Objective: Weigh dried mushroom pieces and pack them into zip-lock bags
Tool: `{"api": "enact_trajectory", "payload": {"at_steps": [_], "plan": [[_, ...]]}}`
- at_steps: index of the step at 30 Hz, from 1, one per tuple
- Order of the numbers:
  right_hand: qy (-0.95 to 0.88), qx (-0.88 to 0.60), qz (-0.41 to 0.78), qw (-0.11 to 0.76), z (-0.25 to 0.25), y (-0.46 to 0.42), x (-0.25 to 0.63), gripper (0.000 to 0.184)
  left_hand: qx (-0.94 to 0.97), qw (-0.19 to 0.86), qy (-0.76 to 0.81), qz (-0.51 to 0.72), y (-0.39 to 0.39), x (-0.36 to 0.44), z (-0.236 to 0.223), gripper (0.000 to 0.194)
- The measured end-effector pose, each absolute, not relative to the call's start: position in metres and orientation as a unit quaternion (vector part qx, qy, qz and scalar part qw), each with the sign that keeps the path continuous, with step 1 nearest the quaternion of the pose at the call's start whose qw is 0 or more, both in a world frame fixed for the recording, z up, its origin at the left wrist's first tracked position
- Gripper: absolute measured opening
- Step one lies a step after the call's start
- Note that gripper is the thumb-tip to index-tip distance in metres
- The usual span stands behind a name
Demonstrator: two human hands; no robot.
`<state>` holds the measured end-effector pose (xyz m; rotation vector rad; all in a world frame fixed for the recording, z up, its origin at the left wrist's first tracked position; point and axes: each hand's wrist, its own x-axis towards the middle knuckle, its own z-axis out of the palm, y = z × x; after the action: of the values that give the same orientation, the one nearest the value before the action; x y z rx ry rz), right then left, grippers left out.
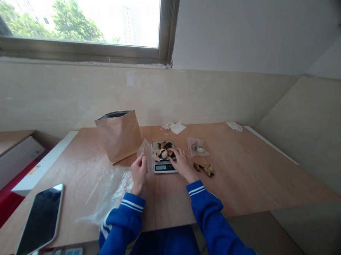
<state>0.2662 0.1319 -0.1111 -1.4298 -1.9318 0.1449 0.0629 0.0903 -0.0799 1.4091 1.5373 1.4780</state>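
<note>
Evidently, the dried slices (164, 153) look pale and dark brown.

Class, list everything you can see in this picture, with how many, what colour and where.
scale: one, silver and white, mid-table
dried pieces: several, brown and cream, on the scale
open bag: one, clear, in the left hand
filled bag: one, clear, right of the scale
loose pieces: a few, brown, nearer than the filled bag
pouch: one, brown, back left
plastic bags: uncountable, clear, front left
tablet: one, black and white, far left
white scraps: several, back edge
table: one, light brown, below
window frame: one, grey-brown, upper left
hands: two; left at the open bag, right at the dried pieces
</note>
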Motion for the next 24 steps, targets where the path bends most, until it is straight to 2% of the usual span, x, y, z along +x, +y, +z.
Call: {"api": "enact_trajectory", "payload": {"at_steps": [4,7,11,14,19,24], "plan": [[-0.744,-0.563,0.041,0.358,-0.111,0.130,0.267,0.028,0.530,0.280,0.562,0.570,0.091,0.067,-0.107,0.041],[-0.716,-0.575,0.051,0.392,-0.098,0.125,0.266,0.023,0.512,0.291,0.538,0.603,0.093,0.067,-0.118,0.045],[-0.645,-0.567,0.153,0.489,-0.073,0.112,0.240,0.029,0.519,0.294,0.511,0.619,0.095,0.067,-0.123,0.045],[-0.632,-0.540,0.230,0.507,-0.058,0.103,0.208,0.032,0.548,0.291,0.500,0.604,0.094,0.068,-0.125,0.043],[-0.670,-0.570,0.189,0.437,-0.042,0.100,0.178,0.031,0.556,0.283,0.492,0.607,0.094,0.067,-0.129,0.040],[-0.663,-0.516,0.161,0.517,-0.044,0.111,0.191,0.034,0.530,0.287,0.498,0.624,0.096,0.066,-0.131,0.042]]}}
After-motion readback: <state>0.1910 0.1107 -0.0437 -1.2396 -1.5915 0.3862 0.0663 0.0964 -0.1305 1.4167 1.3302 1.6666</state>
